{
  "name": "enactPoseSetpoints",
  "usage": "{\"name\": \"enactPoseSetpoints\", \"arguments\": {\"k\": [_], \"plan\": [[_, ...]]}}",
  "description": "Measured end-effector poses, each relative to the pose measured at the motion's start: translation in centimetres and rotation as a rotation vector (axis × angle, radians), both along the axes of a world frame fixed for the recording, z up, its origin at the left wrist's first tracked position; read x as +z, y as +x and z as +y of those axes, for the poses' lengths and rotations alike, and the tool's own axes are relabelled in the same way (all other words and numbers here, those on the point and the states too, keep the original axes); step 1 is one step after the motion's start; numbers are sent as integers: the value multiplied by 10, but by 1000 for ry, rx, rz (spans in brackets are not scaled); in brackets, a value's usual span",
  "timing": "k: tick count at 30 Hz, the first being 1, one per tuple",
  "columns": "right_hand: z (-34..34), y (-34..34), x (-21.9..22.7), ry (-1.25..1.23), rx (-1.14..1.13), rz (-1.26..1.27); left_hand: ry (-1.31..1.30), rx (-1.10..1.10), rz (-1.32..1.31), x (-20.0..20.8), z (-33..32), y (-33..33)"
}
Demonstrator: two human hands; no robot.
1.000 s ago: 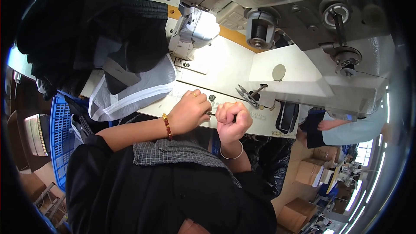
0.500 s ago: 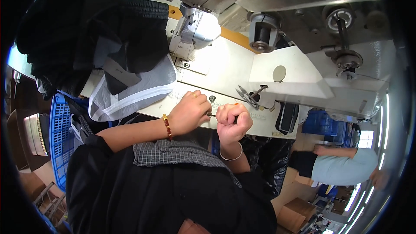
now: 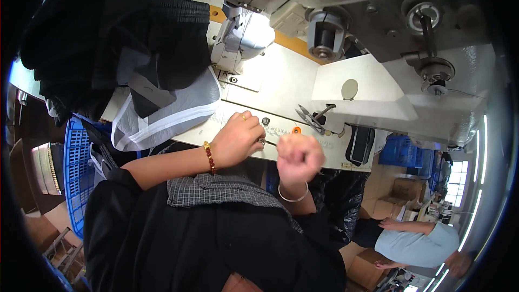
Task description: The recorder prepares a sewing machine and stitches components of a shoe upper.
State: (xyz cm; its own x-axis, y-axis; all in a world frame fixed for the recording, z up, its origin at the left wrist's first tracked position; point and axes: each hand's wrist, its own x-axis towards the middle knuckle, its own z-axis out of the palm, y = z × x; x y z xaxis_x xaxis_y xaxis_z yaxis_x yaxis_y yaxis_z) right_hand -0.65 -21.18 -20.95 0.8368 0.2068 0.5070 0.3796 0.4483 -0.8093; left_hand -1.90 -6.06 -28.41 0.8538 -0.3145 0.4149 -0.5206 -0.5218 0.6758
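Note:
My left hand (image 3: 238, 138), with a beaded bracelet at the wrist, is over the front edge of the white sewing machine bed. Its fingers pinch a small round shiny metal piece (image 3: 262, 141), possibly a bobbin case, mostly hidden by them. Just to the right, my right hand (image 3: 300, 158) is curled into a fist, slightly smeared by motion. What it holds, if anything, is hidden. Beyond that fist, a small orange ring-shaped piece (image 3: 296, 130) lies on the bed. Thread snips (image 3: 310, 118) rest farther back, near the machine's upright.
Black garments (image 3: 162, 38) and a grey piece with white trim (image 3: 167, 119) are heaped on the left. The sewing machine head (image 3: 243, 38) overhangs the bed. A blue basket (image 3: 77, 178) stands at the left. Another person (image 3: 416, 243) is at the lower right.
My right hand has moved slightly right and away from my left, uncovering more of the orange piece. My left hand stays nearly still. The other person has shifted lower in the picture.

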Motion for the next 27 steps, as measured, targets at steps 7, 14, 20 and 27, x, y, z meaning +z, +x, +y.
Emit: {"name": "enactPoseSetpoints", "arguments": {"k": [7, 14, 20, 27], "plan": [[-3, 2, -2, 39, 73, -50, -1, -1, -1, 0, -2, -1], [2, 7, -10, -81, -17, 48, 5, 2, -22, 1, 1, 5], [5, 7, -16, -17, -28, 24, 30, 3, 8, 8, 0, 4], [-22, 0, 7, -158, -137, -243, 4, -4, 2, 3, 2, -1]]}}
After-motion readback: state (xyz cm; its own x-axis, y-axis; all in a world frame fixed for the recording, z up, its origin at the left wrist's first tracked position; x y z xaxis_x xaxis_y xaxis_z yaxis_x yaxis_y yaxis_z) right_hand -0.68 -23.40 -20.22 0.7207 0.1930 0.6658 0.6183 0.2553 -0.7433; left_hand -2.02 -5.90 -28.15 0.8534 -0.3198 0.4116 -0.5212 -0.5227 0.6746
